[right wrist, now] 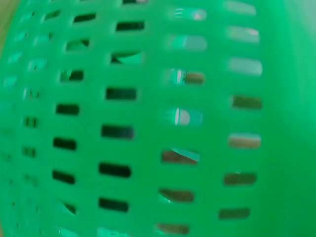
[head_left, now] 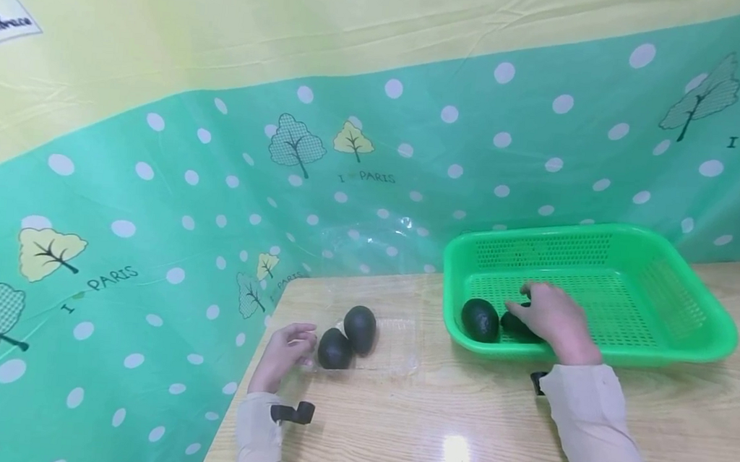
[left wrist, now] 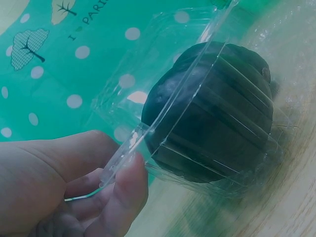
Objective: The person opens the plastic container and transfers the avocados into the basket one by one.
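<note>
Black oval avocado (head_left: 516, 328) seen at eight o'clock from right hand (head_left: 554, 316), closure untellable; clear plastic box (head_left: 396, 336) pinched by left hand (head_left: 283, 355).

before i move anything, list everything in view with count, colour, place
Basket: 1, green, right side of the table
Container: 1, clear, open, left of the basket
Avocados: 4, near-black, two in the container, two in the basket
Table: 1, light wood, beneath both
Printed cloth: 1, green and yellow, behind the table
Wrist devices: 2, black, one at each wrist
Sleeves: 2, pale, on both arms
Left hand: 1, bare, pinching the container's edge
Right hand: 1, bare, over one basket avocado, grip unclear
</note>
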The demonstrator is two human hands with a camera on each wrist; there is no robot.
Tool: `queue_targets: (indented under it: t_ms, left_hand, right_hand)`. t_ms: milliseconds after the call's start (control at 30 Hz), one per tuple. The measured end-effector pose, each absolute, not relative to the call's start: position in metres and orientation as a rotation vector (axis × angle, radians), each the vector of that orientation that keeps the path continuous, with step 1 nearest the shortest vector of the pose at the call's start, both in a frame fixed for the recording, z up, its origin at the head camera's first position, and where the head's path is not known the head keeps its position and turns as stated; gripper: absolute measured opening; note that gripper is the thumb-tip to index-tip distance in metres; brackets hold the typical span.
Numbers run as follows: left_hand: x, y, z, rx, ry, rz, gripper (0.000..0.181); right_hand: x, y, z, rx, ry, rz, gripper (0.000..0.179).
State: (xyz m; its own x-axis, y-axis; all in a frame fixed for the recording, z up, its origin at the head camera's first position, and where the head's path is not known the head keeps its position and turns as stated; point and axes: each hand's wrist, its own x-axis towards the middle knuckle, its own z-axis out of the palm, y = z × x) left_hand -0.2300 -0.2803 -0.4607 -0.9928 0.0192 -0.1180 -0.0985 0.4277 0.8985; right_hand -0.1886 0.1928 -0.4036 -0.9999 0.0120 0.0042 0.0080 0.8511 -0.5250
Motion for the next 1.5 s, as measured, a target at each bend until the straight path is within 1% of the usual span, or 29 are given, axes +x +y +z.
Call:
queue_targets:
  t_ms: [133,267,667,1000,1500]
  left_hand:
    - [-0.231,-0.281,-0.462,-0.07,2.553,1.629,0.043]
    - [-0.23,-0.281,-0.461,-0.063,2.545,1.631,0.043]
    - [-0.228,-0.28,-0.457,-0.075,2.542,1.625,0.044]
    - [-0.23,-0.282,-0.459,-0.058,2.522,1.639,0.044]
    - [-0.229,-0.28,-0.458,-0.045,2.54,1.665,0.043]
  right_hand:
    - [-0.189,0.187,-0.403,-0.027,-2.967,0.853,0.057]
    - [-0.189,0.182,-0.403,-0.022,-2.909,0.853,0.053]
    - [-0.191,0.159,-0.394,0.059,-2.814,0.843,0.042]
    - [-0.2,0.13,-0.398,0.161,-2.712,0.849,0.035]
    - [-0.21,0.079,-0.392,0.264,-2.713,0.899,0.042]
